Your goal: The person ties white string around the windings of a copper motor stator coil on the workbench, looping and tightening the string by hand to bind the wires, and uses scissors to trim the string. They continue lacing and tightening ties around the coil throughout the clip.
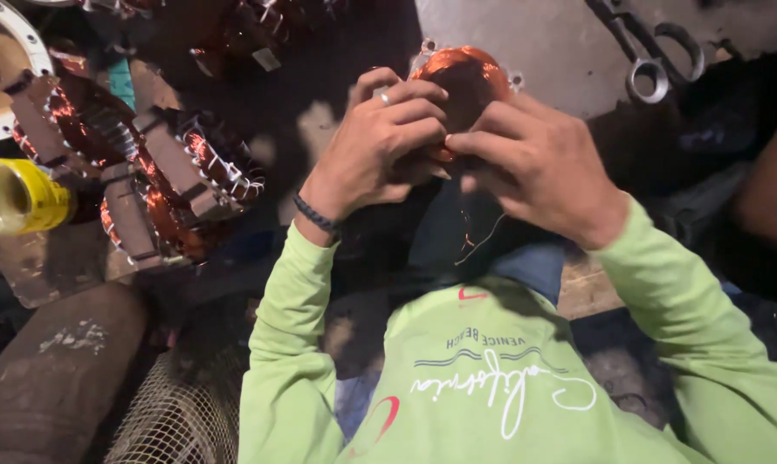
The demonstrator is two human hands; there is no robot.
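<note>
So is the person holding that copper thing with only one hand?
No, both the left hand and the right hand press on the copper coil.

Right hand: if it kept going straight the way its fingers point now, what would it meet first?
The right hand points left, fingertips already at the copper-wound motor stator. Going on, it would most likely meet the left hand's fingers right beside them, though depth is hard to judge.

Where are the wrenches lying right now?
In the head view the wrenches lie at the top right on a grey metal plate, just right of the copper-wound coil that both hands are working on.
</note>
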